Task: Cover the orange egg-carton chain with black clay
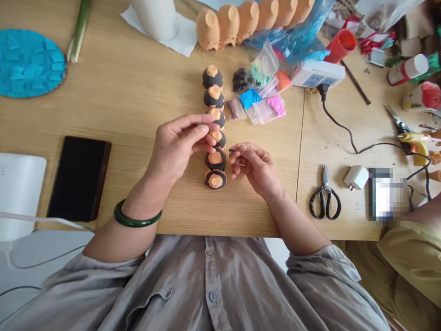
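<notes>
A row of orange, clay-covered cups with black bands (216,157) runs away from me down the middle of the table. My left hand (184,142) hovers over the row's middle, thumb and fingers pinched together. Something small and dark shows between them, too little of it to name. To the right of the row, my right hand (253,165) has curled fingers, and a small piece of black clay (232,150) sticks out at the thumb and fingertip. Parts of the middle cups are hidden behind my left fingers.
Bags of coloured clay (250,98) lie beyond the row, near a white power strip (317,73). More orange cups (248,20) stand at the back. Scissors (325,195) lie right, a black phone (81,179) left. Another person's leg (409,257) is at the right edge.
</notes>
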`<state>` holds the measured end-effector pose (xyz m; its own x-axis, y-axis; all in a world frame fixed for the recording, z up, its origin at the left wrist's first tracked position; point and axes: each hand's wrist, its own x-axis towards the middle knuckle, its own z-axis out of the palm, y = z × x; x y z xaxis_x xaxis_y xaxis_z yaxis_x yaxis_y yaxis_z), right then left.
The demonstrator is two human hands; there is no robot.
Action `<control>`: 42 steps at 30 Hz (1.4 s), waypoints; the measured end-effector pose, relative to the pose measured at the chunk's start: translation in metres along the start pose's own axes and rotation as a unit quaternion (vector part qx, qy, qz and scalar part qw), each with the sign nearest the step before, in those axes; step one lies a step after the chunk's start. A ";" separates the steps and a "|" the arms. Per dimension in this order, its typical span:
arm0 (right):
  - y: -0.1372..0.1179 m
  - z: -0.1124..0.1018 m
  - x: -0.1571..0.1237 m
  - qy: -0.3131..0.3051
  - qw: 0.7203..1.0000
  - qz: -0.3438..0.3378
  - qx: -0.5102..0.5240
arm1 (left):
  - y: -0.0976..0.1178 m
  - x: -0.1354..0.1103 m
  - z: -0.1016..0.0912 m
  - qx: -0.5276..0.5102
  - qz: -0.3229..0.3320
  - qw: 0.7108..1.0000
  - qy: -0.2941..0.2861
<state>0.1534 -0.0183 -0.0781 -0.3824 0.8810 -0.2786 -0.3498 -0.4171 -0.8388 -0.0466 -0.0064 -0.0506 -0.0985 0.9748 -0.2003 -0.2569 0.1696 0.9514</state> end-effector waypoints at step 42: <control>0.002 -0.002 -0.031 0.007 0.916 -0.212 -0.341 | -0.010 0.017 -0.008 0.091 0.021 0.995 -0.028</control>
<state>0.1660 -0.0457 -0.0716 -0.3229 0.9362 0.1388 0.1525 0.1962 -0.9686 -0.0530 0.0072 -0.0648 -0.0496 0.9873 -0.1506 -0.0757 0.1467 0.9863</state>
